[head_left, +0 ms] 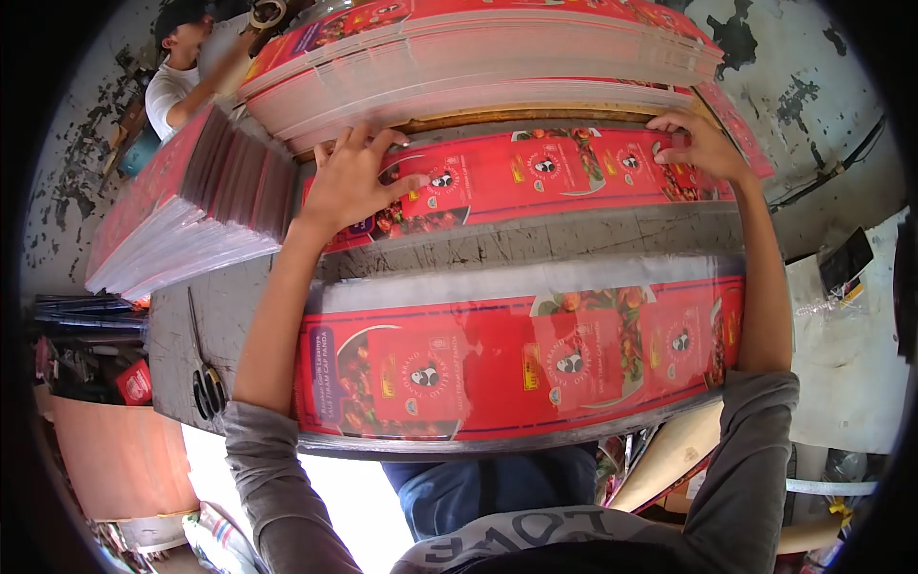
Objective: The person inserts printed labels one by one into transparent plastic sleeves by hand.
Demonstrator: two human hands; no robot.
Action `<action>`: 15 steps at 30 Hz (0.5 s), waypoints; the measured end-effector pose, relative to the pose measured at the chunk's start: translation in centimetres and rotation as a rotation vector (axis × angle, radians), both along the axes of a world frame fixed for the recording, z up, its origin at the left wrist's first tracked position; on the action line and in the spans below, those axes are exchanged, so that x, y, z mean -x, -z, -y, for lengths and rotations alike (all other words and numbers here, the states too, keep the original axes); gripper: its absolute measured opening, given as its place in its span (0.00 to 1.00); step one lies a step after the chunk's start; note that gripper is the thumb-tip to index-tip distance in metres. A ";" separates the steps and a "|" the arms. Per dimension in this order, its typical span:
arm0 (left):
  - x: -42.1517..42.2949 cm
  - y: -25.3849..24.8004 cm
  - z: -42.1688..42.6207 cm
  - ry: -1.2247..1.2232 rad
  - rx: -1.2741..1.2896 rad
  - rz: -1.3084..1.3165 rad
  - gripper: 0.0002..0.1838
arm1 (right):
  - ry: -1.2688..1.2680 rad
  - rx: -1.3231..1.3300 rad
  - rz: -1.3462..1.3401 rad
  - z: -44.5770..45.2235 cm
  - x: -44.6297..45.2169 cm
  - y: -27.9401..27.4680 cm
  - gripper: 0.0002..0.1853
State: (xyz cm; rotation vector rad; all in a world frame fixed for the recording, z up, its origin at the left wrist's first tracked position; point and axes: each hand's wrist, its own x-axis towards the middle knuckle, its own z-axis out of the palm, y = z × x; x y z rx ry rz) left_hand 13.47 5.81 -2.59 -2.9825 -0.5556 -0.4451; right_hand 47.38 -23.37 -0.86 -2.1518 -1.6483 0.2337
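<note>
A long red printed sheet [497, 177] with panda logos lies across the far part of the grey table. My left hand [349, 187] rests over its left end, fingers spread, thumb pointing right along the print. Over the sheet's right end is my right hand [706, 145], its fingers bent near the far edge and its thumb apart from them. Whether either hand presses on the sheet is hard to tell. Nearer my body, between my forearms, a stack of matching red sheets [497, 359] lies under a clear, shiny plastic layer.
Tall stacks of red printed sheets [478, 72] stand behind a wooden strip. Another stack [163, 220] leans at the left. Black-handled scissors [206, 387] lie on the table's left side. A person in a white shirt [177, 91] is at the far left.
</note>
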 end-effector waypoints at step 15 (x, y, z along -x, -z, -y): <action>-0.8 0.3 -1.2 0.222 0.292 0.301 0.09 | 0.051 -0.007 -0.234 -1.2 0.6 -0.2 0.07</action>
